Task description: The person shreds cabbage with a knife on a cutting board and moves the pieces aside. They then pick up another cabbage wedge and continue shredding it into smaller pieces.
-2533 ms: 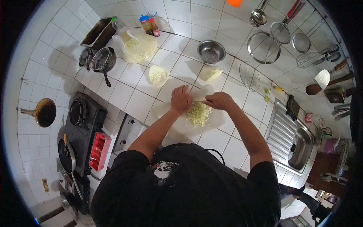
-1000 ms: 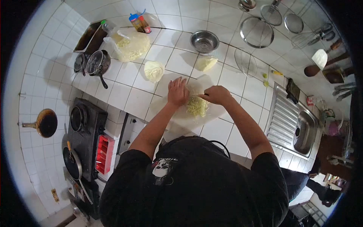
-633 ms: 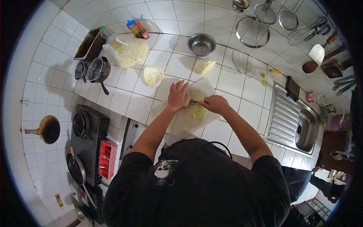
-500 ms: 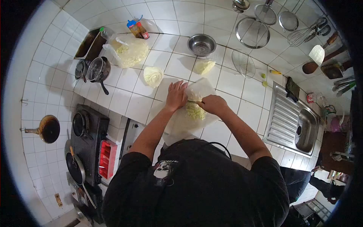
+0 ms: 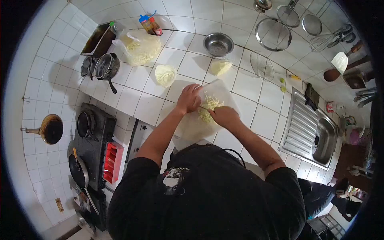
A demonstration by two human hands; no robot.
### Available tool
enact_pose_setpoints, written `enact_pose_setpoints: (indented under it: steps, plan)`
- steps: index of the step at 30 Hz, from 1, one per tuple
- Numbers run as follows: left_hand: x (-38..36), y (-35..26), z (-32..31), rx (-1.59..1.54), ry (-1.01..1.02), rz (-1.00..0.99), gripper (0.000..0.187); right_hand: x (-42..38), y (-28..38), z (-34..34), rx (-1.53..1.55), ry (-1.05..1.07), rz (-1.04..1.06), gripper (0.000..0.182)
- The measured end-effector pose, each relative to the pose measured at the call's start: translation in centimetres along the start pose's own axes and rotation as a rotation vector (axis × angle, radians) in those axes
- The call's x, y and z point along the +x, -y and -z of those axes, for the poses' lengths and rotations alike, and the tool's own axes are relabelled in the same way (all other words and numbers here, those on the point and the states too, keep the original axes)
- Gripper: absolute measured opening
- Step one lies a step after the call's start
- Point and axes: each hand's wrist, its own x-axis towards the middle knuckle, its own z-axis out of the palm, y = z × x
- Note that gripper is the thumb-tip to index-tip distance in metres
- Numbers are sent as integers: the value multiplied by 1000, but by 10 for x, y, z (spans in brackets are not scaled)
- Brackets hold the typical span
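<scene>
Pale green shredded cabbage [image 5: 207, 113] lies heaped on a whitish chopping board [image 5: 222, 88] in front of me. My right hand [image 5: 225, 117] is closed round the handle of a knife [image 5: 204, 108]. Its blade points left across the shreds toward my other hand. At the board's left part, my left hand [image 5: 189, 99] is bent downward with its fingers curled, close to the blade's far end. Whatever lies beneath those fingers is hidden. Beyond the board sit two larger pieces of cabbage, one a cut wedge [image 5: 221, 67] and the other a rounded piece [image 5: 165, 75].
A plastic bag of shredded cabbage [image 5: 143, 50] and a steel bowl [image 5: 218, 45] stand along the wall. Black pans [image 5: 106, 67] are at the left. A steel sink [image 5: 308, 128] lies right, a stove [image 5: 96, 136] left. Another person [image 5: 320, 198] is at lower right.
My right hand has lowered slightly with the knife. Shreds now show on both sides of the blade, more spread over the board. My left hand's fingers look more curled. The whole view has shifted slightly.
</scene>
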Motion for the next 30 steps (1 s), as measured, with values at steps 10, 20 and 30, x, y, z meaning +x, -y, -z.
enact_pose_setpoints:
  steps: [10, 20, 30]
  plan:
    - [1, -3, 3, 46, -8, -23, 64, 1, -6, -8, 46, -26, -62, 62]
    - [0, -14, -5, 143, -25, 113, 60, 13, -27, -9, -76, 6, 13, 57]
    - [5, -16, -9, 127, -45, 210, 62, 31, -38, 11, -150, 51, 94, 59]
